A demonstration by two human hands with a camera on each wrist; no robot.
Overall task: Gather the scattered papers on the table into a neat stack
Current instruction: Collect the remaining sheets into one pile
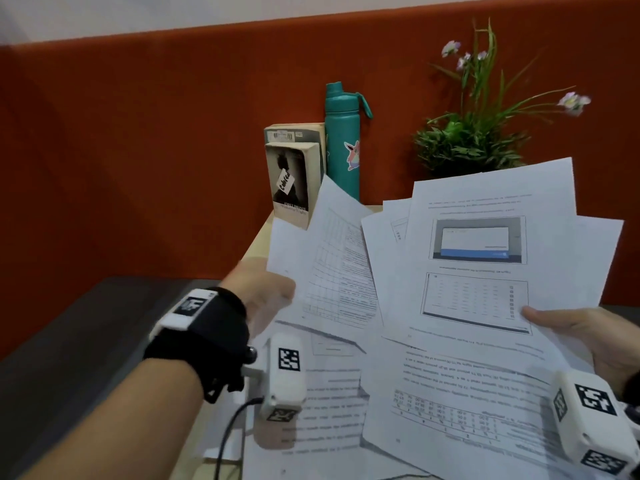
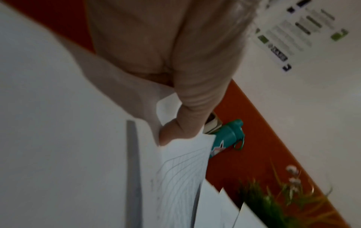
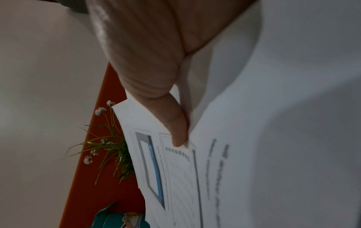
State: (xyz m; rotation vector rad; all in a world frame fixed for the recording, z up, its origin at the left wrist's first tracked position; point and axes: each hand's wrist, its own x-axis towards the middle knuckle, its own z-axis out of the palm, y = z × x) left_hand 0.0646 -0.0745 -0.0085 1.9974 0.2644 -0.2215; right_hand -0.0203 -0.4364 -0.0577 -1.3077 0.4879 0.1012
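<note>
My left hand [image 1: 277, 292] pinches a printed sheet with a table [image 1: 332, 268] by its left edge, lifted off the desk; the thumb [image 2: 175, 132] presses on top. My right hand [image 1: 568, 327] holds a fanned bunch of several printed sheets [image 1: 478, 258] by their right edge, raised and tilted toward me. Its thumb [image 3: 175, 128] lies on the top page, which shows a screenshot and a table. More printed papers [image 1: 450, 403] lie overlapping on the light wooden table [image 1: 259, 244] beneath both hands.
Two books [image 1: 294, 168] stand at the table's back left, a teal bottle [image 1: 343, 140] next to them. A potted plant [image 1: 474, 140] with pink flowers stands at the back right. A red partition [image 1: 138, 150] runs behind. A darker surface [image 1: 86, 323] lies to the left.
</note>
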